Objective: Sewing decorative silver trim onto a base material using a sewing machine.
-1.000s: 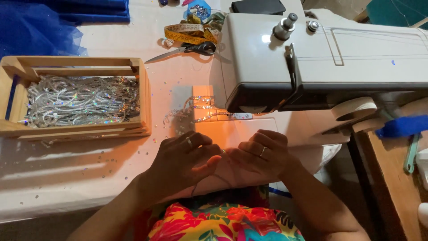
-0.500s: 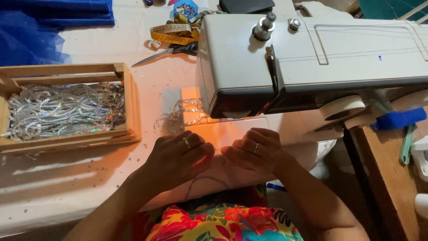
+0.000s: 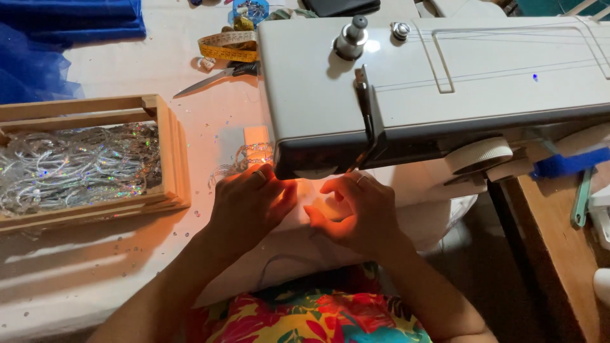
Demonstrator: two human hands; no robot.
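Observation:
A white sewing machine (image 3: 445, 76) fills the upper right, its lamp glowing orange on the cloth below. My left hand (image 3: 251, 206) lies palm down on the white fabric (image 3: 305, 248) just left of the needle area, a ring on one finger. My right hand (image 3: 356, 213) rests on the same fabric to the right, fingers bent and pinching at the cloth under the machine head. A strip of shiny sequin trim (image 3: 244, 159) runs off behind my left hand. The needle itself is hidden by the machine head.
A wooden tray (image 3: 168, 152) holding silver holographic trim stands at the left. Scissors (image 3: 213, 77) and a yellow tape measure (image 3: 229, 47) lie at the back. Blue fabric (image 3: 57, 38) is piled top left. A brown side table (image 3: 559, 254) stands at the right.
Both hands have slid forward with the fabric, closer under the machine head. The view has moved nearer and to the right, so the tray sits further left.

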